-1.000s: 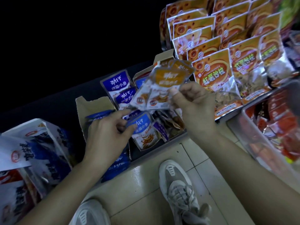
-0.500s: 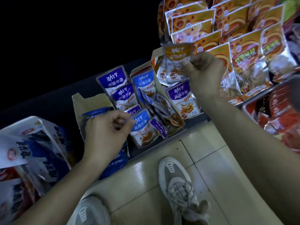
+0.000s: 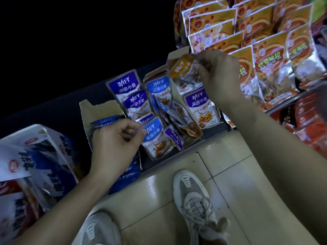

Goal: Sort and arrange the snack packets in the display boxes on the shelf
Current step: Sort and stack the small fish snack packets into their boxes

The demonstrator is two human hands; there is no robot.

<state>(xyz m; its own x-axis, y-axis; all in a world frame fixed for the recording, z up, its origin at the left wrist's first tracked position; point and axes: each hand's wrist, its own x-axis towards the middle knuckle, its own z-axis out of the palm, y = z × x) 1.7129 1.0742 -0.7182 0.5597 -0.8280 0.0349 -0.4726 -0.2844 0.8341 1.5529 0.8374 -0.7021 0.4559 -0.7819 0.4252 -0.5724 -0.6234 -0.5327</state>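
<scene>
Cardboard display boxes [image 3: 99, 110] stand side by side on a low dark shelf, filled with small fish snack packets. My right hand [image 3: 219, 75] pinches an orange-topped packet [image 3: 180, 68] over the back of the rightmost box, above a purple packet [image 3: 201, 106]. My left hand [image 3: 115, 144] pinches the top corner of a blue packet [image 3: 155, 138] at the front of the middle box. Behind it stand more blue and purple packets [image 3: 123, 85]. Several packets lie tumbled and askew [image 3: 177, 117] between the rows.
Large orange bags [image 3: 265, 55] hang in rows at the upper right. Red packets [image 3: 307, 121] fill a bin at the right edge. Big white-and-blue bags [image 3: 31, 156] lie at the left. My two shoes [image 3: 192, 200] stand on the beige tiled floor close to the shelf edge.
My right hand carried the orange-topped packet away from the middle, back and down toward the rightmost box. My left hand stayed on the blue packet, barely shifting.
</scene>
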